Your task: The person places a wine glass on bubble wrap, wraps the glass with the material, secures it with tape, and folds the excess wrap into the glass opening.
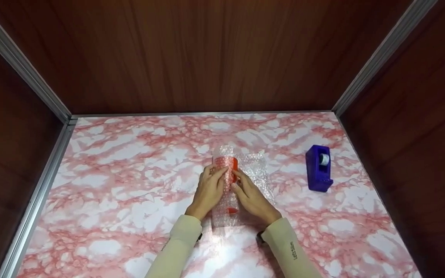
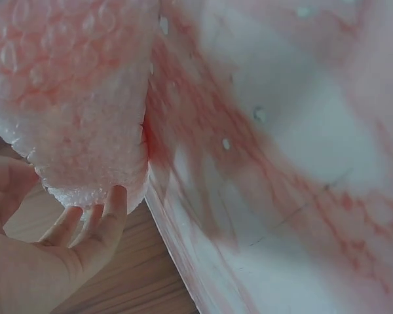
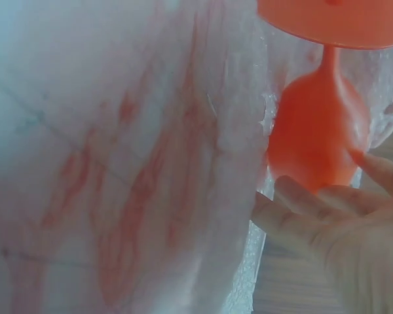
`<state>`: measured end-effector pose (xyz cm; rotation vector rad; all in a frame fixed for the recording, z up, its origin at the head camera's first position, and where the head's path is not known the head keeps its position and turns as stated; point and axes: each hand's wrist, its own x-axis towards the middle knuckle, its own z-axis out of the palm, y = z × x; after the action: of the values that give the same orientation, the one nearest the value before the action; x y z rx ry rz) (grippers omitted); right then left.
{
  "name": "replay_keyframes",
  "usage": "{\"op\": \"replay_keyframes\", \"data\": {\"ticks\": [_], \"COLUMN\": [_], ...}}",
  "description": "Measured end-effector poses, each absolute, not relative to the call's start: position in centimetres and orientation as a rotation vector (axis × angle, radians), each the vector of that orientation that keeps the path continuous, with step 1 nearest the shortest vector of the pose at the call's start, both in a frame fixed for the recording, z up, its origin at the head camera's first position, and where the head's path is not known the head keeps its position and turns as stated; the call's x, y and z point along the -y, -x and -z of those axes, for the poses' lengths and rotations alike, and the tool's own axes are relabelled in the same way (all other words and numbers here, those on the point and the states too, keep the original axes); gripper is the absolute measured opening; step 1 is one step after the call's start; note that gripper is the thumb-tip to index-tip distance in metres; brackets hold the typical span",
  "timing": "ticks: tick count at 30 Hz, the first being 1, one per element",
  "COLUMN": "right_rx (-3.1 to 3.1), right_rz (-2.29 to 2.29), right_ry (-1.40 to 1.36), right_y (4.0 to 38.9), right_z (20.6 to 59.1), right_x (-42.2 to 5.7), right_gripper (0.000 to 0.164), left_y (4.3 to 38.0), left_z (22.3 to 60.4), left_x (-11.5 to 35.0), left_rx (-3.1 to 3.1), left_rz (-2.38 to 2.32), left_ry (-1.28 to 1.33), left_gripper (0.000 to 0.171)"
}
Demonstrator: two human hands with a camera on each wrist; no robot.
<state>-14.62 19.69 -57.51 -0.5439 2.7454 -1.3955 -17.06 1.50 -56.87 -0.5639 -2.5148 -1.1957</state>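
Resting hands: the left hand (image 1: 209,189) lay on bubble wrap (image 1: 255,166), the right hand (image 1: 251,197) against an orange goblet (image 3: 314,131); fingers loosely extended, neither clamped.
Goblet: on its side mid-desk (image 1: 129,173), partly covered by a folded flap, probably steadied against rolling.
Sleeved arms (image 1: 182,239): stretched forward, angled inward.
Tape dispenser (image 1: 317,170): on the right, apparently placed clear of the wrap yet reachable.
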Motion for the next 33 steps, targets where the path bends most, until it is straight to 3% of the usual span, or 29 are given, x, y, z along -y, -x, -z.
{"op": "replay_keyframes", "data": {"ticks": [33], "right_rx": [-2.979], "right_rz": [1.159], "right_ry": [0.697], "right_y": [14.88], "right_z": [56.94], "right_x": [-20.03], "right_gripper": [0.052], "left_y": [16.82], "left_z": [57.28], "left_x": [-1.96], "left_rx": [2.540], "left_rz": [1.059], "left_ry": [0.525], "left_gripper": [0.035]}}
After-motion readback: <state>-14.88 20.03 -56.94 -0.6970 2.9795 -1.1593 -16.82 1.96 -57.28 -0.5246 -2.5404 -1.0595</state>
